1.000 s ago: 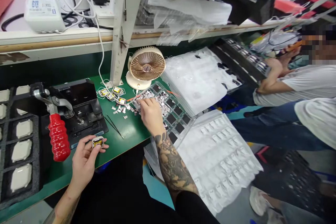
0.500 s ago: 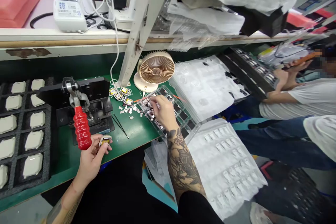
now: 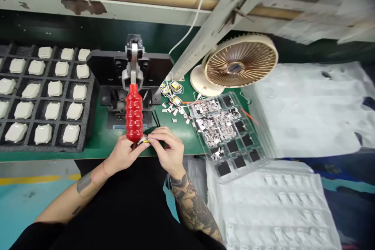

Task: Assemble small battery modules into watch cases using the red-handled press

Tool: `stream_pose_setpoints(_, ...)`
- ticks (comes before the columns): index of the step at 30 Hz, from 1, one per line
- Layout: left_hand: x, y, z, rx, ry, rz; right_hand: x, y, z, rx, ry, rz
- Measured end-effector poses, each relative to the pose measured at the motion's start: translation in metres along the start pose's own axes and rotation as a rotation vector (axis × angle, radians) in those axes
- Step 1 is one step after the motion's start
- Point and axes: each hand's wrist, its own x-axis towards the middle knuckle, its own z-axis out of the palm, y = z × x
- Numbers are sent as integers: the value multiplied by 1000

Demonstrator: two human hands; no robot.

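My left hand [image 3: 125, 154] is closed around a small pale device housing [image 3: 144, 140] with a yellow part inside, near the table's front edge. My right hand [image 3: 169, 151] meets it from the right, thumb and forefinger pinched at the housing's edge. Whatever sits between those right fingertips is too small to make out. Just above the left hand hangs the red ribbed handle [image 3: 134, 113] of a black toggle clamp fixture [image 3: 158, 66], covering part of the left fingers. Dark tweezers [image 3: 156, 118] lie behind the right hand, partly hidden by it.
On the left, a black foam tray [image 3: 84, 133] holds several off-white housings. At right are a clear compartment tray [image 3: 224, 177] with small silvery-white pieces, loose pieces [image 3: 175, 120], yellow wired parts [image 3: 175, 100], a fan [image 3: 236, 67] and white sheeting [image 3: 307, 113]. A slanted post [image 3: 216, 27] rises behind.
My right hand has come from the compartment tray to the housing in my left hand. The view has turned left and down, and the other person is out of sight.
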Motion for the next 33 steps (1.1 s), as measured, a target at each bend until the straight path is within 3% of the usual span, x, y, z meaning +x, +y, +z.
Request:
stream_pose_setpoints(10, -1, -2, -1, -114, 15, -52, -2, 1, -11, -127, -278, -11)
stream_pose_setpoints(20, -3, -4, -2, -96, 35, -43, -15, 12, 5, -328, -249, -297)
stream_pose_setpoints(24, -2, -7, -3, -86, 44, -26, -16, 9, -2, -359, -236, -313)
stream_pose_setpoints(26, -2, -7, -2, -180, 66, -30, -24, 1, -14, -404, -119, -267)
stream_pose_setpoints(30, -8, -3, -1, -399, 152, -58, -67, -13, -56, -501, 414, -169)
stream_pose_setpoints(33, -9, 3, -2, -315, 156, -70, -116, -5, -99, -587, 744, -52)
